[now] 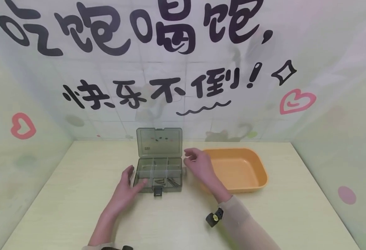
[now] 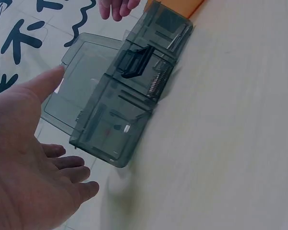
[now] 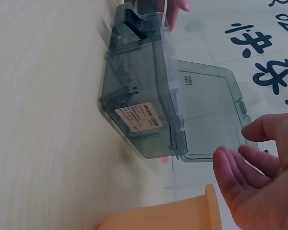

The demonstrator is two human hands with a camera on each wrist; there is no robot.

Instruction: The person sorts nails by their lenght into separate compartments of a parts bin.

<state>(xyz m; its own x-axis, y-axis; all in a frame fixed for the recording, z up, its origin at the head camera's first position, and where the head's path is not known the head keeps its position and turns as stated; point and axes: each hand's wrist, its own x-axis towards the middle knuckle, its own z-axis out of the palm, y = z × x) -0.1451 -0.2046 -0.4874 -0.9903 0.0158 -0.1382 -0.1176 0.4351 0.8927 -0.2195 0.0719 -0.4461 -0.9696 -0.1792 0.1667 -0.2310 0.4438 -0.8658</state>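
A translucent grey-green compartment box [image 1: 174, 189] stands on the table, its lid [image 1: 159, 146] raised at the back. Dark screws [image 1: 172, 182] lie in the front middle and front right compartments. Beside the box's left end is my left hand [image 1: 124, 191], fingers spread and the thumb above the front left corner; contact is unclear. My right hand [image 1: 201, 168] hovers just right of the box near the lid's lower corner, with loosely bent fingers and nothing between them. A black latch [image 2: 138, 62] sticks out at the box's front, and a printed label [image 3: 139, 117] is on its right side.
An orange tray [image 1: 262, 177] stands right of the box, partly behind my right hand and forearm. The pale table [image 1: 176, 222] ends at a back wall [image 1: 114, 128] with printed black lettering. Side walls rise at left and right.
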